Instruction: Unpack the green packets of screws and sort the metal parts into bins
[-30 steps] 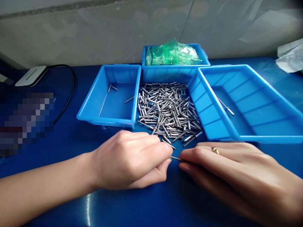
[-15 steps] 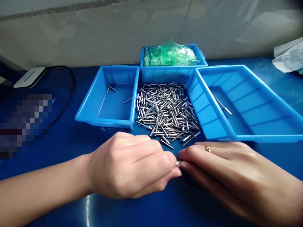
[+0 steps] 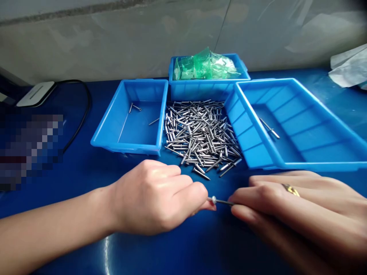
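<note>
A blind rivet [image 3: 220, 201] is stretched between my two hands, just in front of the pile. My left hand [image 3: 160, 196] is closed, pinching the rivet's body end between thumb and forefinger, so most of the body is hidden. The round flange shows just outside those fingertips. Thin and dark, the pin runs right into the closed fingertips of my right hand [image 3: 292, 214], which wears a gold-coloured ring [image 3: 291, 190]. Behind the hands lies a loose pile of screws and blind rivets [image 3: 202, 133] on the blue tabletop [image 3: 94, 175].
Left of the pile, a blue bin [image 3: 126, 147] holds a few screws. The right blue bin [image 3: 323, 166] contains a rivet [image 3: 270, 128]. A third bin [image 3: 200, 89] behind carries green plastic packaging [image 3: 202, 63]. A white device [image 3: 36, 93] with a black cable stands far left.
My right hand has moved right, away from my left, and more of the rivet's flange and pin now shows between them. The left hand has shifted slightly left. The bins and pile look the same.
</note>
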The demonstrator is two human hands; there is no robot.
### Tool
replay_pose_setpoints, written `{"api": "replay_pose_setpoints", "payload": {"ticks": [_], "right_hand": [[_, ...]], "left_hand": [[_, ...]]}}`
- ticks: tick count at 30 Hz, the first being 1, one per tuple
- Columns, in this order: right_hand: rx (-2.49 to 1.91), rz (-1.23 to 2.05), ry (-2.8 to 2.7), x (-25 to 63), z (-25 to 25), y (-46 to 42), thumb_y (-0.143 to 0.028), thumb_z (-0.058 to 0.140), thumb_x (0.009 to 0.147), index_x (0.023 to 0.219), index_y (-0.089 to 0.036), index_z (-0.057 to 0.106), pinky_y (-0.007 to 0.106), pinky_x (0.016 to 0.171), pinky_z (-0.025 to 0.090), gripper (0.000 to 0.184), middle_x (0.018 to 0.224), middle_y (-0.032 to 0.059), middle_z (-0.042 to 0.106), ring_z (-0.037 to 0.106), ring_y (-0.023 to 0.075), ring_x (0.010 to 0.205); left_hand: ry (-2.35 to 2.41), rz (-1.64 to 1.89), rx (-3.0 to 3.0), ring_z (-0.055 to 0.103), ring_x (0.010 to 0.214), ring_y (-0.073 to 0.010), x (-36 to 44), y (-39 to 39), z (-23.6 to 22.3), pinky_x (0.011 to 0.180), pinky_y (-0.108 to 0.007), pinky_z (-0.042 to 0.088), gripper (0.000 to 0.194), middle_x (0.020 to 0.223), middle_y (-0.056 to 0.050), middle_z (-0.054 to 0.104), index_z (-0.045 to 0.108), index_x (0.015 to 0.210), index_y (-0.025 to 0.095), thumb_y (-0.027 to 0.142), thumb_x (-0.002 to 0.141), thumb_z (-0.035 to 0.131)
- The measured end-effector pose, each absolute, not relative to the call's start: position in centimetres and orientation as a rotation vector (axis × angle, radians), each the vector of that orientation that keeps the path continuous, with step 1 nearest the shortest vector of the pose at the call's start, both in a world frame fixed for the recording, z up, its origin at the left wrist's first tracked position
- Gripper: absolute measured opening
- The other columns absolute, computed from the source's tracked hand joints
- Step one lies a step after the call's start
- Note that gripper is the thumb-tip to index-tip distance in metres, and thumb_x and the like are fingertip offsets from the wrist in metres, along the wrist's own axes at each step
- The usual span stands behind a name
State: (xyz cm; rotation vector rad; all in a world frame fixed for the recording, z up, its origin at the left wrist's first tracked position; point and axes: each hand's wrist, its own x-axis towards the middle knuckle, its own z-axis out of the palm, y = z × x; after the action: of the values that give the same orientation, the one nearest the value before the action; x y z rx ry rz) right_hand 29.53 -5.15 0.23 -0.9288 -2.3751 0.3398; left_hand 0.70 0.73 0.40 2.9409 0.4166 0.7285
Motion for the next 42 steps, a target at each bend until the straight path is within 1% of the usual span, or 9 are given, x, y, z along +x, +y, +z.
{"api": "replay_pose_setpoints", "payload": {"ticks": [6,10,12,14,19,22,27,34,42], "right_hand": [[-0.947,0.281,-2.369,29.8,-0.2,-4.8,-0.026,0.047,0.140,0.092,-0.031,0.058,0.036,0.052,0.051,0.049,0.079,-0.0029,0.083,0.059,0.0137,0.046],[-0.861,0.365,-2.435,29.3,0.2,-4.1,-0.020,0.042,0.141,0.088,-0.028,0.060,0.027,0.050,0.049,0.056,0.070,-0.0047,0.072,0.060,0.0097,0.047],[-0.818,0.433,-2.475,28.9,0.4,-3.8,-0.020,0.037,0.143,0.087,-0.026,0.062,0.024,0.049,0.046,0.061,0.067,-0.0060,0.067,0.060,0.0077,0.047],[-0.804,0.459,-2.483,28.7,0.5,-3.7,-0.022,0.034,0.144,0.088,-0.025,0.064,0.024,0.050,0.046,0.063,0.068,-0.0061,0.067,0.062,0.0072,0.047],[-0.833,0.300,-2.474,28.4,0.4,-3.8,-0.026,0.035,0.145,0.107,-0.022,0.073,0.026,0.056,0.055,0.054,0.073,-0.0048,0.079,0.077,0.0106,0.052],[-0.880,0.296,-2.474,28.7,0.2,-4.4,-0.029,0.037,0.144,0.099,-0.026,0.070,0.032,0.054,0.054,0.056,0.076,-0.0019,0.083,0.076,0.0135,0.050],[-0.945,0.403,-2.462,29.1,0.2,-4.8,-0.028,0.039,0.143,0.091,-0.027,0.067,0.034,0.051,0.049,0.059,0.076,-0.0007,0.080,0.068,0.0136,0.047],[-0.865,0.309,-2.512,29.1,0.0,-3.6,-0.019,0.037,0.142,0.099,-0.024,0.069,0.030,0.052,0.053,0.054,0.075,-0.0017,0.080,0.077,0.0131,0.051],[-0.921,0.232,-2.467,29.0,0.1,-3.7,-0.012,0.041,0.137,0.094,-0.026,0.065,0.032,0.047,0.048,0.052,0.072,-0.0014,0.077,0.067,0.0138,0.046]], "left_hand": [[0.447,0.822,2.809,0.073,0.060,-0.0144,0.5,0.6,0.4,0.059,-0.032,0.058,0.051,0.080,0.001,0.084,0.081,0.097,0.018,0.015,0.140,0.054],[0.469,0.895,2.726,0.088,0.073,-0.0139,0.4,0.6,1.1,0.076,-0.024,0.073,0.028,0.089,0.001,0.092,0.089,0.114,0.019,0.022,0.137,0.073],[0.444,0.789,2.666,0.093,0.082,-0.0132,0.2,0.5,1.6,0.084,-0.021,0.077,0.010,0.096,0.003,0.096,0.092,0.121,0.022,0.016,0.128,0.087],[0.392,0.706,2.602,0.097,0.089,-0.0140,0.1,0.5,1.9,0.086,-0.018,0.079,0.018,0.099,0.005,0.098,0.093,0.124,0.024,0.006,0.120,0.092],[0.413,0.932,2.688,0.091,0.078,-0.0146,0.4,0.0,0.9,0.080,-0.025,0.078,0.023,0.108,0.000,0.099,0.088,0.108,0.025,0.010,0.121,0.076],[0.473,0.937,2.768,0.082,0.067,-0.0150,0.7,0.0,0.2,0.068,-0.029,0.069,0.031,0.091,0.000,0.092,0.082,0.097,0.022,0.008,0.121,0.067],[0.471,0.762,2.831,0.077,0.063,-0.0140,0.7,0.7,0.2,0.062,-0.029,0.059,0.027,0.084,0.003,0.086,0.084,0.107,0.019,0.013,0.130,0.072],[0.511,0.790,2.877,0.061,0.053,-0.0135,0.6,0.7,0.0,0.056,-0.034,0.044,0.046,0.071,0.006,0.072,0.075,0.088,0.021,0.015,0.133,0.069],[0.535,0.873,2.825,0.063,0.055,-0.0145,0.9,0.6,0.3,0.056,-0.032,0.050,0.043,0.074,0.003,0.075,0.076,0.091,0.020,0.001,0.123,0.054]]}}
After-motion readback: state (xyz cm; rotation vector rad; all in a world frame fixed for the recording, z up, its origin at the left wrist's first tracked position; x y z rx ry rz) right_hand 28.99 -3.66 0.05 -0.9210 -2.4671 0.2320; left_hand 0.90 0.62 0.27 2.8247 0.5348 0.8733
